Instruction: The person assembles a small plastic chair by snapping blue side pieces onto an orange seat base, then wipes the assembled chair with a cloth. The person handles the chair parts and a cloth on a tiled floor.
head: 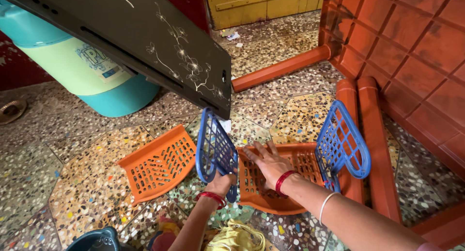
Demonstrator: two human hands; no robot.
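My left hand (221, 183) grips the lower edge of a blue perforated plastic panel (214, 148), which stands upright on the floor. My right hand (269, 162) lies flat, fingers spread, on an orange perforated plastic tray (299, 160) between that panel and a second blue panel (342, 143) standing at the tray's right end. A separate orange perforated tray (157, 162) lies on the floor to the left, apart from both hands. Red bangles sit on both wrists.
A dark floral-patterned panel (145, 38) slants overhead. Behind it stands a teal and pale green drum (87, 71). A red-brown plastic table (411, 57) lies tipped at right, its legs (373, 134) beside the tray. Yellow cloth (236, 237) and a dark basin (97, 240) sit near me.
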